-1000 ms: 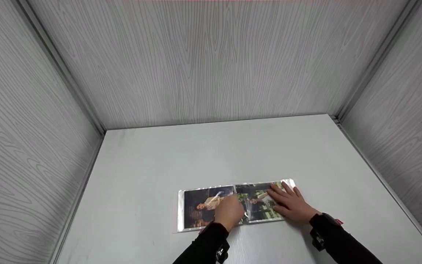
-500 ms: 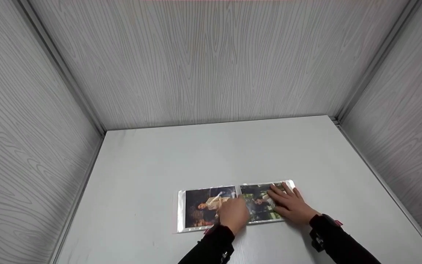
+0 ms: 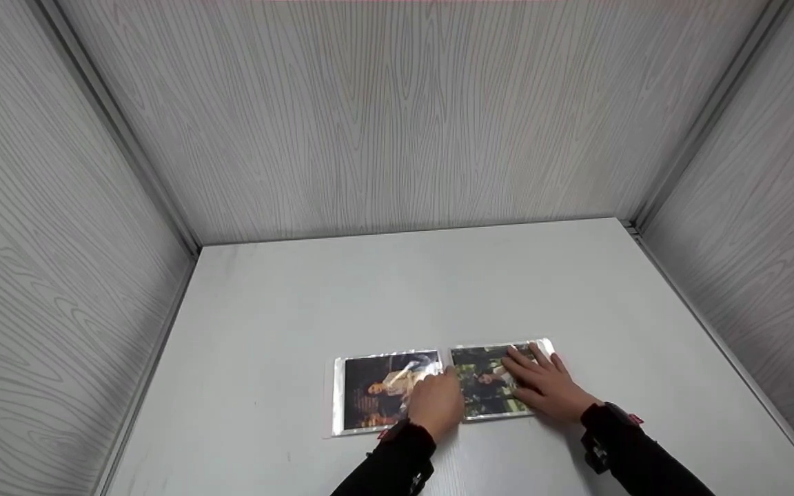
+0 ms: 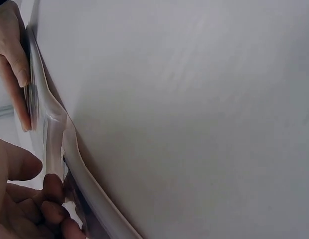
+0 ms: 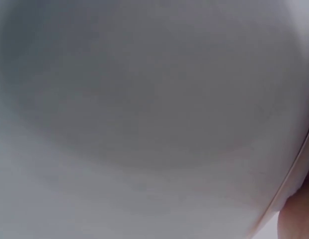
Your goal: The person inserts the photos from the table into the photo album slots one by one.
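Note:
A photo album (image 3: pixel 339 396) with clear sleeves lies spread on the table, one photo on each side of the fold. My left hand (image 3: pixel 436 405) rests by the fold, over the inner edge of the left photo (image 3: pixel 362 389). Its fingers are curled; in the left wrist view the thumb (image 4: pixel 24 164) stands apart from the curled fingers (image 4: pixel 54 211), with nothing pinched between them. My right hand (image 3: pixel 550 386) lies flat with spread fingers on the right photo (image 3: pixel 476 403), covering its outer part. Only a bit of that hand (image 5: pixel 296 219) shows in the right wrist view.
The white table (image 3: pixel 287 296) extends around the album. Grey wood-grain panels enclose it: a back panel (image 3: pixel 397 117), a left panel (image 3: pixel 38 241) and a right panel (image 3: pixel 762 207).
My left hand has shifted slightly right along the fold, then a little back left. The right photo's inner edge now lies flatter, with a pale strip between the photos. My right hand stays put.

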Motion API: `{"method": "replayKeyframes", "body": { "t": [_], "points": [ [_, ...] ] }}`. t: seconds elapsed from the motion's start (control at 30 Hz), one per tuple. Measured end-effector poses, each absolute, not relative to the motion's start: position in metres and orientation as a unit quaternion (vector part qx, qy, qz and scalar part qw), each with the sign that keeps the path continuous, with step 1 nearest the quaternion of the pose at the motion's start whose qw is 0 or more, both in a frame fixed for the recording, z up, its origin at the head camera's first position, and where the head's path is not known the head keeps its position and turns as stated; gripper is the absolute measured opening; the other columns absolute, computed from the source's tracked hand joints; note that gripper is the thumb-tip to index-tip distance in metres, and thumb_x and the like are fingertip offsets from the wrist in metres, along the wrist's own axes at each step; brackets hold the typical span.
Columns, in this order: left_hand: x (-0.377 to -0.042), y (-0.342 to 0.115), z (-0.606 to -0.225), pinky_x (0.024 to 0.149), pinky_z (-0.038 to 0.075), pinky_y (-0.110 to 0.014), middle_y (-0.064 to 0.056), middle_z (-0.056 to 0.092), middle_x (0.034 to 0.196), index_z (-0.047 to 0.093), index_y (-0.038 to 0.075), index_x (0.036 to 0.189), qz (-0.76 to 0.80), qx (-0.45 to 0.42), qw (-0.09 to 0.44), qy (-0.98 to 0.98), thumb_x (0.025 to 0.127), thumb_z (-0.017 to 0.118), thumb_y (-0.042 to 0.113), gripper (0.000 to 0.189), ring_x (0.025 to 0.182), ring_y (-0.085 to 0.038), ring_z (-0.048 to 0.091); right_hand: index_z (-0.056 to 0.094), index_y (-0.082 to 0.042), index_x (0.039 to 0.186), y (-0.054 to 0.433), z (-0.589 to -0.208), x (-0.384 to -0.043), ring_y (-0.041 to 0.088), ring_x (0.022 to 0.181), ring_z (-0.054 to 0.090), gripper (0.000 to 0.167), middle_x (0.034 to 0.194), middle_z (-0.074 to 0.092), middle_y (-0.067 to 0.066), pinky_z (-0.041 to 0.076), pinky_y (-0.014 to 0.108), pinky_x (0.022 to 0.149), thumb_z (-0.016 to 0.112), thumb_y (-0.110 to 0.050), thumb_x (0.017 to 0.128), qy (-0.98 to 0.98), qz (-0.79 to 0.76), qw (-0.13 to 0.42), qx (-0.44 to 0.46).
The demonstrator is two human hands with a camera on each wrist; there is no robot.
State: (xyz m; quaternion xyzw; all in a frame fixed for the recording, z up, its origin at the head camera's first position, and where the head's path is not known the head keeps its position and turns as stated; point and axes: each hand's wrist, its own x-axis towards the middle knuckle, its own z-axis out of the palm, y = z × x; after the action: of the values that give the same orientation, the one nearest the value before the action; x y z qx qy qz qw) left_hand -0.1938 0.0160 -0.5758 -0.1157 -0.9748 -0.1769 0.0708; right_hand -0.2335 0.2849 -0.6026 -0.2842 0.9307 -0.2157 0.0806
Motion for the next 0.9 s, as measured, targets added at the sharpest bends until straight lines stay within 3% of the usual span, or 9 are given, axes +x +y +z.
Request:
{"method": "replayKeyframes", "body": {
  "t": [0.17,0.3,0.47,0.67,0.9],
  "points": [
    [-0.196,0.001,-0.575,0.058,0.057,-0.044,-0.014,0.071,0.08,0.07,0.001,0.105,-0.203,-0.125,0.053,-0.97,0.089,0.062,0.006,0.019,0.073,-0.032,0.071,0.037,-0.013,0.159,0.281,-0.603,-0.234,0.051,0.153,0.01,0.061,0.167,0.028,0.014,0.005,0.075,0.116,0.053,-0.038,0.106,0.929,-0.217,0.077,-0.291],
    [-0.197,-0.02,-0.58,0.062,0.057,-0.044,-0.012,0.069,0.085,0.071,0.005,0.099,-0.196,-0.126,0.093,-0.968,0.088,0.063,0.009,0.014,0.078,-0.032,0.069,0.037,-0.012,0.159,0.28,-0.603,-0.234,0.051,0.153,0.01,0.062,0.167,0.028,0.014,0.004,0.075,0.116,0.054,-0.037,0.106,0.928,-0.219,0.081,-0.29],
    [-0.2,-0.054,-0.588,0.077,0.054,-0.051,-0.016,0.065,0.104,0.071,0.005,0.112,-0.174,-0.052,0.116,-0.977,0.09,0.068,0.021,0.028,0.096,-0.038,0.061,0.036,-0.013,0.16,0.28,-0.602,-0.234,0.049,0.154,0.009,0.062,0.168,0.027,0.013,0.003,0.073,0.117,0.053,-0.038,0.106,0.93,-0.216,0.085,-0.284],
    [-0.205,-0.091,-0.594,0.092,0.043,-0.061,-0.02,0.055,0.124,0.066,0.008,0.13,-0.199,0.063,0.074,-0.975,0.093,0.071,0.038,0.048,0.118,-0.044,0.049,0.037,-0.013,0.16,0.282,-0.606,-0.236,0.05,0.153,0.009,0.061,0.167,0.028,0.014,0.003,0.074,0.116,0.053,-0.038,0.106,0.927,-0.227,0.08,-0.289],
    [-0.202,-0.111,-0.595,0.097,0.038,-0.067,-0.028,0.043,0.145,0.056,0.009,0.144,-0.21,0.119,0.031,-0.97,0.093,0.071,0.048,0.066,0.128,-0.05,0.043,0.036,-0.017,0.16,0.285,-0.618,-0.24,0.049,0.154,0.009,0.061,0.167,0.028,0.011,0.002,0.072,0.116,0.052,-0.041,0.106,0.926,-0.23,0.075,-0.289]
  ]
}}
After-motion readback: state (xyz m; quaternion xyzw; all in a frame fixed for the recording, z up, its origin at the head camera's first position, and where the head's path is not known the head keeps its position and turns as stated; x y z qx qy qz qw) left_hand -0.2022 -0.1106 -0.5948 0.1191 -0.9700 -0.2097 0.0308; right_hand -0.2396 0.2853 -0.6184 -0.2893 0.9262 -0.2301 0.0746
